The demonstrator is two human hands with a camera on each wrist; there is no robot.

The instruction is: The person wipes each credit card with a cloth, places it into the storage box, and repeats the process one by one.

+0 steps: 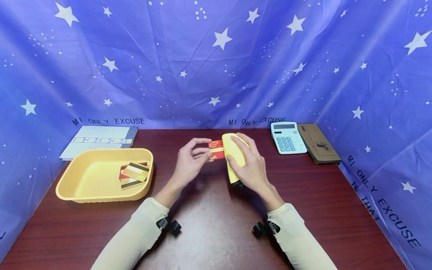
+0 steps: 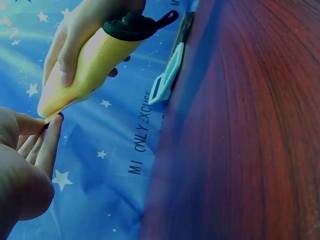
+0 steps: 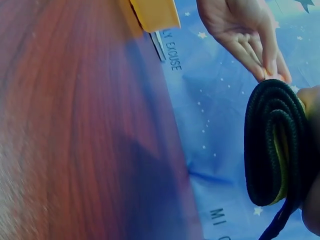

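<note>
Between the thumb and fingers of my left hand (image 1: 191,159) is a red card (image 1: 216,149) with a pale yellow stripe. The card's right end meets a folded yellow cloth (image 1: 233,159), which hides that part of it. My right hand (image 1: 251,163) grips this cloth from the right, the thumb on its near face. In the right wrist view the cloth's black edging (image 3: 262,145) shows in several folded layers, with a black loop trailing below. From the left wrist, the cloth (image 2: 92,65) tilts down towards the pinching left fingers.
A yellow basin (image 1: 101,198) at the left holds several bank-type cards (image 1: 135,174). Behind it lies a white-and-grey box or book (image 1: 98,133). At the back right are a pale blue calculator (image 1: 288,138) and a brown wallet (image 1: 318,142). A starry blue cloth backdrop surrounds the table.
</note>
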